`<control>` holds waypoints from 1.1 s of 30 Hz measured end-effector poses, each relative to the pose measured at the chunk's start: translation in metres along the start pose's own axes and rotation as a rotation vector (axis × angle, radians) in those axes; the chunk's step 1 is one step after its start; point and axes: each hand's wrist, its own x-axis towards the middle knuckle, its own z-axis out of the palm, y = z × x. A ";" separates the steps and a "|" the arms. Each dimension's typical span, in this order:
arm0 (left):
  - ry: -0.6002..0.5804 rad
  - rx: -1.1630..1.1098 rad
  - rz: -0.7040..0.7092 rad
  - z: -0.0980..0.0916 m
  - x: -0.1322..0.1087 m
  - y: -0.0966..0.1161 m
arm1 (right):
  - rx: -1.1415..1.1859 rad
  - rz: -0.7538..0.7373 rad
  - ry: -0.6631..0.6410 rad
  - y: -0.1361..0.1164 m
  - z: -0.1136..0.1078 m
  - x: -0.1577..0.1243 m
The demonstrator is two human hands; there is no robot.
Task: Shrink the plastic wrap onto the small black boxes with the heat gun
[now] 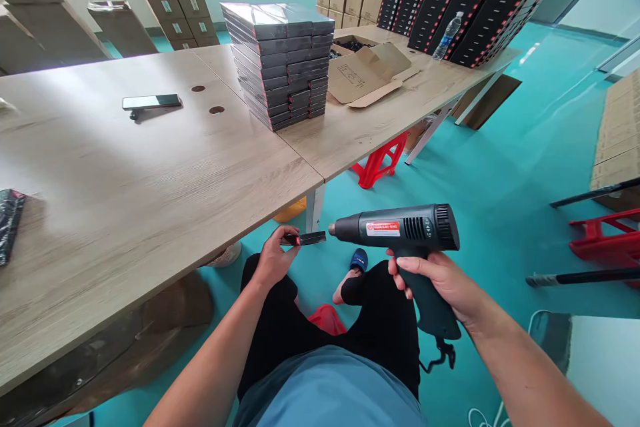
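Blue cloth of the wearer's shirt [327,390] fills the bottom centre, with black-trousered legs [385,327] parted just beyond it. Farther forward, the left hand [275,261] pinches one end of a small, flat black box with a red mark [313,238], its grip pressed together on it between thumb and fingers. The box is held in the air beside the near edge of a pale wood-grain desk [125,193]; its long axis runs left to right, almost level, and its free end points right. The right hand [435,273] has its grip wrapped around the handle of a dark grey plastic heat gun [400,227], whose barrel also lies nearly level and aims left, nozzle right at the box's free end; whether they touch cannot be told. On the desk beyond stands a stack of flat dark boxes in shiny film [280,67]. Behind it, an open brown cardboard carton [355,80] spreads its flaps toward the wearer and contains small black items [354,45], too far off to identify. Farther right, a clear plastic bottle [451,30] slants in front of black boxes with red marks [435,3]; its contents are unclear.
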 end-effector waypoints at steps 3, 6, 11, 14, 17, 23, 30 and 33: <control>0.003 0.001 -0.016 -0.002 -0.001 -0.002 | 0.026 0.003 -0.035 0.002 -0.006 0.001; 0.010 -0.017 -0.029 -0.003 -0.002 -0.003 | -0.008 -0.011 0.031 0.006 -0.010 0.002; -0.017 -0.025 -0.050 -0.002 -0.004 -0.003 | 0.024 0.033 -0.097 0.009 0.002 -0.002; -0.009 -0.059 -0.073 -0.004 -0.004 -0.006 | 0.057 -0.023 -0.060 0.006 0.005 -0.001; 0.008 -0.128 -0.094 -0.006 -0.004 -0.011 | 0.042 -0.008 0.029 0.004 -0.003 0.002; 0.066 -0.379 -0.224 -0.007 -0.003 -0.018 | 0.149 -0.025 -0.082 0.000 -0.003 0.002; 0.055 -0.807 -0.401 -0.006 -0.007 -0.024 | 0.018 0.011 -0.139 0.001 0.009 0.006; 0.090 -0.900 -0.457 -0.008 -0.009 -0.033 | -0.069 0.062 -0.205 0.018 0.007 0.000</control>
